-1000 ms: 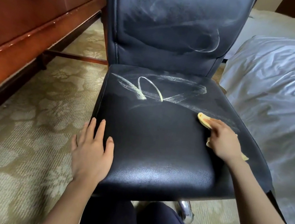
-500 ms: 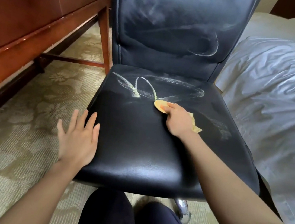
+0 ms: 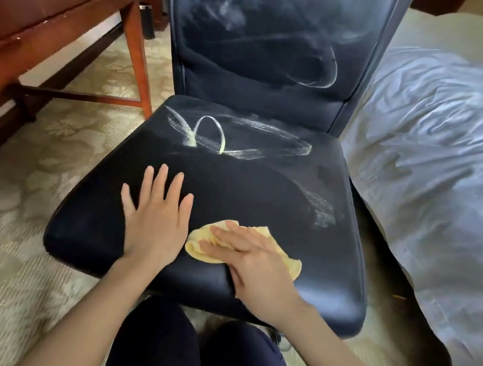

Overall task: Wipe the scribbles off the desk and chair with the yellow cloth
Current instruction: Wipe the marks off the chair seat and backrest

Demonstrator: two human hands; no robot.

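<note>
A black leather chair (image 3: pixel 263 191) stands in front of me. White and yellowish chalk scribbles (image 3: pixel 233 139) loop across the back part of its seat, a smeared patch (image 3: pixel 322 211) lies at the seat's right, and faint curves (image 3: pixel 322 74) mark the backrest. My right hand (image 3: pixel 251 259) presses flat on the crumpled yellow cloth (image 3: pixel 200 246) near the seat's front edge. My left hand (image 3: pixel 155 218) rests flat on the seat just left of the cloth, fingers spread, holding nothing. The wooden desk (image 3: pixel 41 24) is at the left.
A bed with a rumpled white duvet (image 3: pixel 434 174) fills the right side, close to the chair. A desk leg (image 3: pixel 137 59) stands by the seat's back left corner. Patterned beige carpet (image 3: pixel 23 188) covers the floor. My dark-trousered knees (image 3: pixel 199 355) are below the seat's front.
My right hand has dragged the cloth from the seat's right side to its middle, then back to the front edge. My left hand has moved from the seat's left edge onto the seat.
</note>
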